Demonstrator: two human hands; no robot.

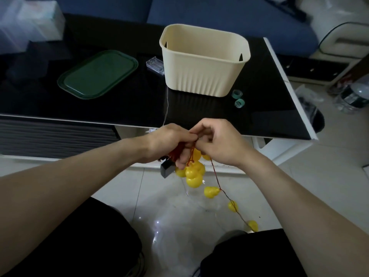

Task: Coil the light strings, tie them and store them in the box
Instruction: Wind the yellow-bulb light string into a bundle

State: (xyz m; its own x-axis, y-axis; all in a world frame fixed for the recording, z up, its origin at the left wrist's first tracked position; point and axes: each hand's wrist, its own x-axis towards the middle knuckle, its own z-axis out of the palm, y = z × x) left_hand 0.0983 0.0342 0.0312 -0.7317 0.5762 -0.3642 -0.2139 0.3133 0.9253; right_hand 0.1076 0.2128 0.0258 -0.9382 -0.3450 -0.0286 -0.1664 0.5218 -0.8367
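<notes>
A light string with yellow gourd-shaped bulbs (194,172) on red-brown wire hangs in front of the table edge. My left hand (169,143) grips a bunch of the coiled wire and bulbs, and a small black battery box (166,170) dangles below it. My right hand (216,139) pinches the wire close beside the left hand. A tail of wire with three more bulbs (232,205) trails down to the right toward my knee. The cream ribbed box (201,76) stands open on the black table (123,104), beyond my hands.
A green lid (97,73) lies left on the table, a clear plastic case (154,65) beside the box. Two teal tape rolls (238,98) sit right of the box. A thin wire (166,104) runs over the table edge. Blue sofa behind, white tiled floor below.
</notes>
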